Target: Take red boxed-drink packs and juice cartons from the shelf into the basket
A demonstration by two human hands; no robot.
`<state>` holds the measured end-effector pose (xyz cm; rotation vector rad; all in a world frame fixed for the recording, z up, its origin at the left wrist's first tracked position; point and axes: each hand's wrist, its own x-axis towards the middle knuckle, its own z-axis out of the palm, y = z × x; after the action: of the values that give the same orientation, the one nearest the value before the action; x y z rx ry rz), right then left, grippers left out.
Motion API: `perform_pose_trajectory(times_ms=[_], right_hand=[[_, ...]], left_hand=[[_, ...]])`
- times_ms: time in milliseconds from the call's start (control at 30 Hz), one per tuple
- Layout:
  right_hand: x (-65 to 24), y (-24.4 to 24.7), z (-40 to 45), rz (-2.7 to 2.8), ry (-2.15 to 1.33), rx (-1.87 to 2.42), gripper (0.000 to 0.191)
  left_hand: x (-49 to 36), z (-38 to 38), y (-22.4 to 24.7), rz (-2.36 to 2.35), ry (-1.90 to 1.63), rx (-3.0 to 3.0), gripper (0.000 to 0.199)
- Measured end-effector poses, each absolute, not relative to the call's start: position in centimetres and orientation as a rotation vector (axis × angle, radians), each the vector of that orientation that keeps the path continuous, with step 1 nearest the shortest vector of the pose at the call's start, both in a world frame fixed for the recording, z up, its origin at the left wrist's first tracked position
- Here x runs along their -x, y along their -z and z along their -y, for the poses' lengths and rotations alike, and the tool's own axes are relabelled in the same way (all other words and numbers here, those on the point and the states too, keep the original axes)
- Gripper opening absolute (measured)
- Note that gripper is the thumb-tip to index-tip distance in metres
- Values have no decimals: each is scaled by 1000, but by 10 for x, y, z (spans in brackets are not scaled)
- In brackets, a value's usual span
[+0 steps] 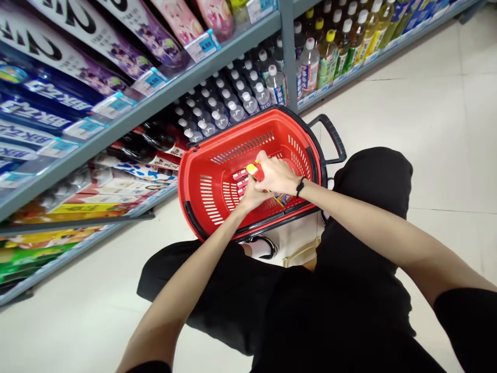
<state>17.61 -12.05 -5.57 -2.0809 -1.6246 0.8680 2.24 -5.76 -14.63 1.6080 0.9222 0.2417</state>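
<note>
A red plastic shopping basket (194, 189) with black handles stands on the floor between my knees. Both hands reach down into it. My left hand (254, 195) and my right hand (276, 173) meet around a small red and yellow package (253, 170), fingers closed on it; its kind is not clear. Beneath the hands, a blue and yellow printed packet (282, 199) shows in part at the near side of the basket. Red and white striped shapes lie left of the package, partly covered by my left hand.
A grey shelf unit (233, 61) runs along the left and far side, close to the basket. Its lower level holds clear bottles with white caps (236, 110) and juice bottles (329, 57). Toothpaste boxes (50, 72) lie above. Pale tiled floor (438, 171) extends to the right.
</note>
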Motion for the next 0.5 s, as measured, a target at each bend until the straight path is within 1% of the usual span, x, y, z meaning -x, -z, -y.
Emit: perform_pose_trajectory(times_ms=[67, 167, 200, 233, 367, 433, 500], right_hand=[[-177, 54, 117, 1628, -890, 2060, 67], [-182, 48, 112, 1693, -888, 1996, 74], [-185, 46, 111, 1729, -874, 1970, 75], [-188, 44, 110, 1763, -854, 1944, 73], [-204, 45, 108, 1854, -789, 1870, 69], [-210, 46, 106, 1882, -778, 1864, 73], [-216, 45, 104, 1889, -785, 1889, 77]], left_hand=[[-17, 42, 138, -835, -175, -1665, 101], [-16, 14, 112, -767, -271, -1863, 107], [-19, 7, 103, -730, -282, -1952, 104], [-24, 1, 94, -691, -265, -2056, 97], [-52, -11, 75, -666, -122, -2395, 54], [-63, -15, 77, -643, -104, -2451, 44], [-72, -18, 86, -626, -113, -2434, 40]])
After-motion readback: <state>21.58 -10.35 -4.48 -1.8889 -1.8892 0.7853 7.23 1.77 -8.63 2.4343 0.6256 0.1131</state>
